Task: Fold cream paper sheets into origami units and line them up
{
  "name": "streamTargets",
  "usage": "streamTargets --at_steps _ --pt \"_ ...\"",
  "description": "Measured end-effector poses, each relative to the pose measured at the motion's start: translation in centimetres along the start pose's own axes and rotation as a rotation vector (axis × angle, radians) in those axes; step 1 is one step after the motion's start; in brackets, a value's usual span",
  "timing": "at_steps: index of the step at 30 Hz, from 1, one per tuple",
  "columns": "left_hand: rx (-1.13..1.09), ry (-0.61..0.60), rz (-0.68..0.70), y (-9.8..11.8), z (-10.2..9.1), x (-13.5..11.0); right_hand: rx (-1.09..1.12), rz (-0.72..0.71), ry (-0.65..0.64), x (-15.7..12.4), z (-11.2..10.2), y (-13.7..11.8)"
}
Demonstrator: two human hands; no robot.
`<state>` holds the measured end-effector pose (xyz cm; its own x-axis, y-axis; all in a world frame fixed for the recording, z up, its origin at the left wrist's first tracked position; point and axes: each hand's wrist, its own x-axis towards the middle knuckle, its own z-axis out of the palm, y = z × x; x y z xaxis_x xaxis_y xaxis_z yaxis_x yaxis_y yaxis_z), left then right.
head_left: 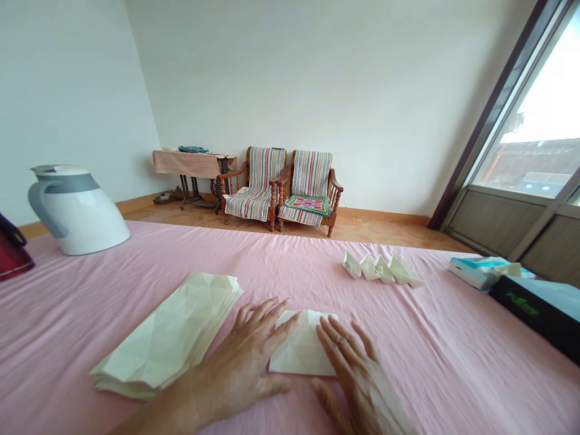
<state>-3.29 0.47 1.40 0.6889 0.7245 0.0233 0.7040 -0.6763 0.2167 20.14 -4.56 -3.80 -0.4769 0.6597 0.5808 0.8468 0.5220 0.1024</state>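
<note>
A folded sheet of pale paper [302, 347] with crease lines lies flat on the pink cloth in front of me. My left hand [256, 344] rests at its left edge, fingers spread and stretched out. Over its right side lies my right hand [351, 356], fingers extended and flat. Neither hand is closed around anything. To the left is a stack of creased pale paper sheets [174, 329], beside my left forearm. Several small folded paper shapes [383, 269] stand in a row beyond my right hand.
A white and grey jug [86, 211] and a dark red object [11, 251] stand at the left. On the right are a tissue pack [475, 272] and a black box [539, 311]. Past the pink cloth [281, 260] are two wooden chairs [256, 181] and a covered sewing table [190, 163].
</note>
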Motion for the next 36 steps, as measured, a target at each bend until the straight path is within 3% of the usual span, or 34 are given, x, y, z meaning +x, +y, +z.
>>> streamTargets --at_steps 3,14,20,26,30,36 --pt "-0.022 0.028 0.105 0.3 -0.3 0.0 0.101 -0.094 -0.066 0.2 -0.3 -0.2" --pt "-0.037 0.097 0.199 0.5 -0.3 -0.1 0.038 0.017 -0.210 0.0 -0.8 0.4" --pt "-0.008 0.186 0.258 -0.6 0.8 0.7 0.069 0.026 -0.152 -0.5 -0.2 0.7" --pt "-0.144 0.263 0.299 -1.5 1.2 1.4 0.071 0.092 -0.006 -0.6 0.1 2.1" --pt "-0.146 0.296 0.292 -0.9 1.2 1.2 0.075 0.006 0.075 -0.5 -0.3 2.5" --pt "0.001 0.320 0.331 1.0 1.1 0.5 -0.058 0.041 0.214 -1.0 0.3 1.2"
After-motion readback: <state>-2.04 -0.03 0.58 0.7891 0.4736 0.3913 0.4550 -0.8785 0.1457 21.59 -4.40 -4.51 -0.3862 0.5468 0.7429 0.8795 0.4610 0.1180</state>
